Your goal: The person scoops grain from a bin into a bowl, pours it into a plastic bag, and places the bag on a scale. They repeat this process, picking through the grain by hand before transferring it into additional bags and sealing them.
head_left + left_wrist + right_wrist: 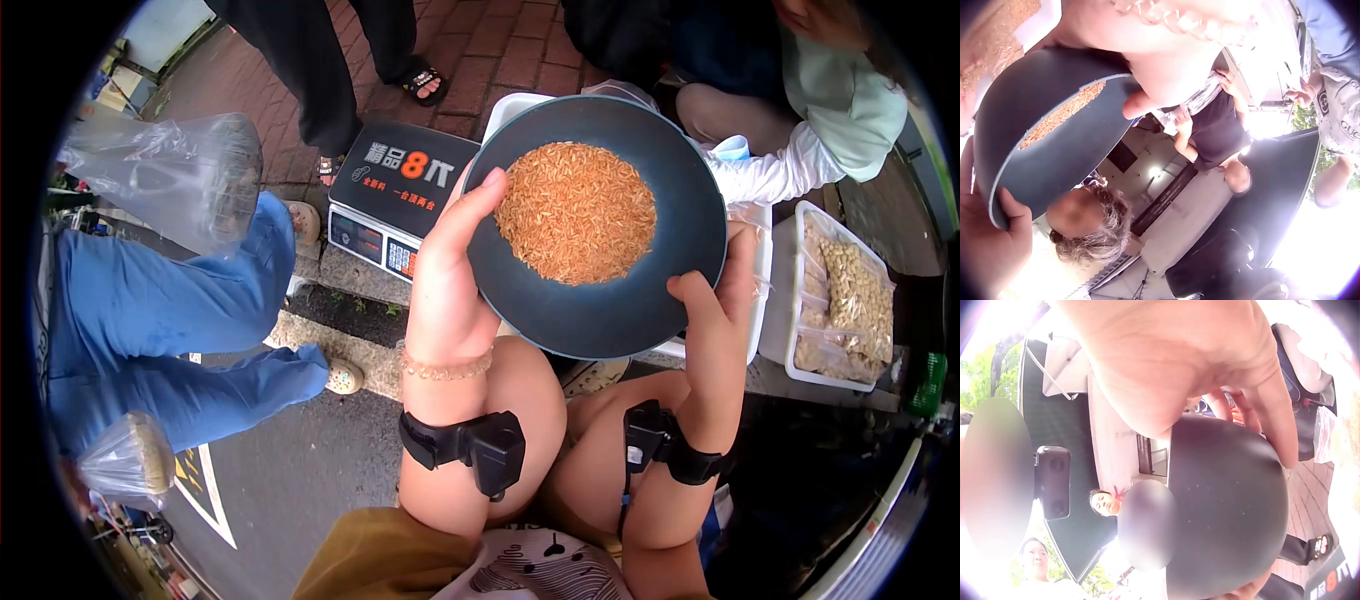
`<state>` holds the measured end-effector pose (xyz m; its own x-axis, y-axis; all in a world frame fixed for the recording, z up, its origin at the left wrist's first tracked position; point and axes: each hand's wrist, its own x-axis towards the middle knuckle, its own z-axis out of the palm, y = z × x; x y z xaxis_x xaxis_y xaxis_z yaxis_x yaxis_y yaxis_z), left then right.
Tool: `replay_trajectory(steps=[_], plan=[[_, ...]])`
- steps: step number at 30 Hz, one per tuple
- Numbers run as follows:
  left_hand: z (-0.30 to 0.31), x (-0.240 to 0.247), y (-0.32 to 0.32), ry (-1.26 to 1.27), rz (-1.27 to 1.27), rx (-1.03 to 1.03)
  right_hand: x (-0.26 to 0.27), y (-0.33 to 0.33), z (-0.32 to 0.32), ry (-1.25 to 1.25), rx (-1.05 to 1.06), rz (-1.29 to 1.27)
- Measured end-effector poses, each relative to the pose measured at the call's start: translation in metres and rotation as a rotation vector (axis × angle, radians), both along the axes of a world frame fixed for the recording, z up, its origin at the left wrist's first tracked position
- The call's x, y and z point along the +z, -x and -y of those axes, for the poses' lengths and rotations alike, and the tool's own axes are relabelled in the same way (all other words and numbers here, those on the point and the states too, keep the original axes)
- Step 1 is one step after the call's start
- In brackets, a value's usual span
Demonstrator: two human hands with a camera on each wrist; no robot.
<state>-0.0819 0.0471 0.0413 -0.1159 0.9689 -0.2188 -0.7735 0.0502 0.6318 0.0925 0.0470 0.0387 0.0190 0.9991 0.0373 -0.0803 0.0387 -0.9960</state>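
Observation:
A round dark bowl (600,325) is held up over the lap by both hands in the head view. Inside it lies a heap of reddish-brown rice grains (575,212). My left hand (452,275) grips the bowl's left side, thumb over the rim and fingers hidden beneath. On the lower right, my right hand (718,315) grips the rim, its thumb on the inner edge. The left wrist view shows the bowl (1047,181) tilted between the two hands, with some grains visible. In the right wrist view, the bowl's smooth outside (1229,506) is against the right hand (1191,369).
A digital scale (395,185) with a black top stands left of the bowl. Behind the bowl is a white tray (515,103), mostly hidden. Another white tray (800,345) at right holds bagged pale pieces. People stand or crouch around, one in blue trousers (170,300) beside clear plastic bags.

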Motion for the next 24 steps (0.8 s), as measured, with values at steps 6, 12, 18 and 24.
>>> replay_trajectory(steps=[6,12,18,24], plan=[[-0.002,-0.004,0.004,0.013,0.113,0.021,0.001,0.001,0.002,0.035,0.051,-0.033],[-0.004,-0.001,0.001,0.038,0.045,-0.028,-0.002,-0.001,-0.006,0.311,0.028,-0.224],[0.002,0.001,-0.006,-0.024,-0.155,-0.109,-0.011,0.003,-0.012,0.315,-0.061,-0.538],[0.003,-0.003,-0.006,0.013,-0.247,-0.073,-0.001,0.006,-0.009,0.285,0.035,-0.397]])
